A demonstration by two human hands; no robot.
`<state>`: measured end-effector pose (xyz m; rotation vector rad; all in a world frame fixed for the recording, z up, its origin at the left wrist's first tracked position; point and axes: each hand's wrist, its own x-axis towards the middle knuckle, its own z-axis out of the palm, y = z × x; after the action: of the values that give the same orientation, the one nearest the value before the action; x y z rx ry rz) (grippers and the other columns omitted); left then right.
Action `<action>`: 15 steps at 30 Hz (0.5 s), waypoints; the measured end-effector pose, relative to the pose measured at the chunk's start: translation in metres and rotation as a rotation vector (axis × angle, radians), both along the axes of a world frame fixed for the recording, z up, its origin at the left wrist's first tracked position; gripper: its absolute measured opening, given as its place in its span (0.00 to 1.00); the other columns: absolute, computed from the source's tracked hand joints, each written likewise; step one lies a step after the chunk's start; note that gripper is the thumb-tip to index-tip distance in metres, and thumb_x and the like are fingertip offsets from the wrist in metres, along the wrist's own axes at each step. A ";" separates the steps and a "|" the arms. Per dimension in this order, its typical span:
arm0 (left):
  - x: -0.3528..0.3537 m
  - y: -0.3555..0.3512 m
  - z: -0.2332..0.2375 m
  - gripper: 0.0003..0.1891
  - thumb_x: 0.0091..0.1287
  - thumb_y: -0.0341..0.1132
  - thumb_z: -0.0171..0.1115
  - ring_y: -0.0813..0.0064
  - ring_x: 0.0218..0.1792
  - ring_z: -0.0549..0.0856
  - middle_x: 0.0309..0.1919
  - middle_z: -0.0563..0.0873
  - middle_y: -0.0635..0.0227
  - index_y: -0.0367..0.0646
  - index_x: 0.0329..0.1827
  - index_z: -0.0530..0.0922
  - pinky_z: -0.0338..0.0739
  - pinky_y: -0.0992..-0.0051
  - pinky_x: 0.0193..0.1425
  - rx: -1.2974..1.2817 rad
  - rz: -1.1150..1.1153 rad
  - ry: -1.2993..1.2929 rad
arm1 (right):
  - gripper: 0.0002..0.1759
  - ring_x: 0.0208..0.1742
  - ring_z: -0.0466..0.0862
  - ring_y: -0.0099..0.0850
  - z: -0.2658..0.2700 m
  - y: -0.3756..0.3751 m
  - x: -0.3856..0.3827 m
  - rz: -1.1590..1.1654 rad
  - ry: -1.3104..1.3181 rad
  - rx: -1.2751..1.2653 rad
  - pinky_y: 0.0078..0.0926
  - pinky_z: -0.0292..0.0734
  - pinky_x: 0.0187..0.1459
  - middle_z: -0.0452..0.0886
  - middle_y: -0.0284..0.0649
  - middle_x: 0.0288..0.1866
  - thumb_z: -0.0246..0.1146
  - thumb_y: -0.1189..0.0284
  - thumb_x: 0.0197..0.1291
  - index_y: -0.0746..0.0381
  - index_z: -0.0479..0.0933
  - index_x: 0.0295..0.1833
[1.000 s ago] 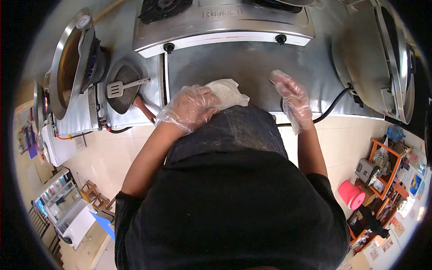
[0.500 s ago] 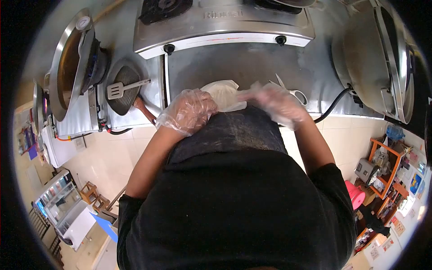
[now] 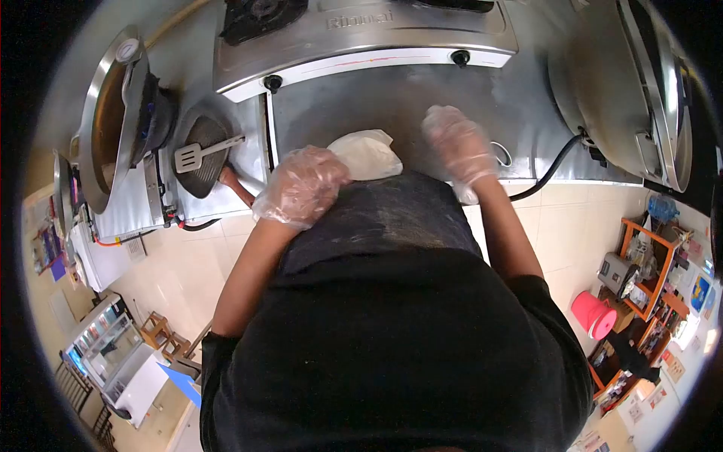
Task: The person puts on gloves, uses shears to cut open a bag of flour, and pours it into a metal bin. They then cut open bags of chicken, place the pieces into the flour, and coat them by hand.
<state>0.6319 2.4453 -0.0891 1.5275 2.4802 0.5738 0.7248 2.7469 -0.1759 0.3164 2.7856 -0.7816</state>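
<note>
My left hand, in a clear plastic glove, is closed on the left edge of a white packet that looks like a soft bag. The packet lies at the front edge of the steel counter, against the dark apron. My right hand, also gloved, is over the counter to the right of the packet, its fingers curled close together. It covers most of the scissors; one white handle loop shows at its right side. Whether the fingers grip the scissors is hidden.
A steel gas stove stands at the back of the counter. At the left are a slotted turner across a dark pan and a large wok. A big pot and black hose are at the right.
My right hand has left the packet's right side and moved over the scissors, covering their blades. My left hand remains at the packet. The whole view has shifted slightly.
</note>
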 end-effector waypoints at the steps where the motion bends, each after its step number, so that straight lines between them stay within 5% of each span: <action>1: -0.001 0.000 -0.003 0.08 0.57 0.28 0.66 0.61 0.45 0.84 0.40 0.85 0.67 0.51 0.38 0.81 0.79 0.61 0.50 0.017 0.049 0.011 | 0.25 0.57 0.80 0.49 -0.029 0.022 0.016 -0.101 0.132 0.095 0.39 0.72 0.61 0.80 0.52 0.57 0.53 0.53 0.71 0.60 0.79 0.58; 2: -0.002 -0.003 -0.016 0.06 0.58 0.26 0.65 0.59 0.43 0.84 0.37 0.85 0.65 0.48 0.35 0.80 0.78 0.62 0.49 0.158 0.104 0.064 | 0.23 0.55 0.81 0.49 -0.049 0.041 0.032 -0.198 0.261 0.186 0.38 0.74 0.59 0.80 0.51 0.57 0.55 0.54 0.70 0.61 0.80 0.57; 5: -0.015 0.004 -0.009 0.06 0.59 0.25 0.64 0.57 0.40 0.84 0.35 0.84 0.62 0.46 0.36 0.80 0.78 0.61 0.47 0.190 0.218 -0.128 | 0.23 0.55 0.81 0.51 -0.011 0.057 0.033 -0.352 0.191 -0.152 0.37 0.75 0.58 0.81 0.51 0.58 0.59 0.56 0.67 0.59 0.79 0.59; 11: -0.037 0.021 -0.004 0.04 0.61 0.23 0.62 0.53 0.37 0.82 0.34 0.83 0.58 0.40 0.37 0.77 0.75 0.62 0.42 0.177 0.267 -0.124 | 0.29 0.59 0.80 0.47 -0.056 0.066 0.077 -0.216 -0.218 0.306 0.41 0.74 0.61 0.79 0.51 0.59 0.63 0.55 0.63 0.55 0.72 0.67; 15: -0.032 0.021 0.000 0.04 0.61 0.25 0.64 0.67 0.33 0.81 0.30 0.81 0.64 0.41 0.36 0.77 0.75 0.70 0.40 0.145 0.308 -0.240 | 0.29 0.61 0.77 0.48 -0.064 0.056 0.091 -0.260 -0.104 0.293 0.40 0.74 0.62 0.78 0.51 0.60 0.65 0.65 0.60 0.54 0.70 0.68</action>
<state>0.5998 2.4666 -0.0889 1.0464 2.5425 0.9444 0.8163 2.8030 -0.2401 0.7610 2.7897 -0.3877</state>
